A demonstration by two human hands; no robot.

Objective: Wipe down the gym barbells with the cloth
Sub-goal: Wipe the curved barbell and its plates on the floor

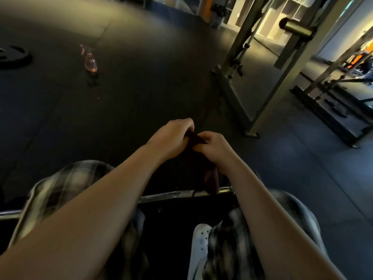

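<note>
A dark maroon cloth hangs between my two hands in the head view. My left hand pinches its top edge from the left, and my right hand grips the same edge from the right. The cloth's lower end droops onto a chrome barbell that lies across the floor in front of my knees. Part of the bar is hidden behind my forearms and my plaid trousers.
A pink spray bottle stands on the dark rubber floor at far left, with a black weight plate beyond it. A metal rack frame rises at right, with more machines behind it. My white shoe is below.
</note>
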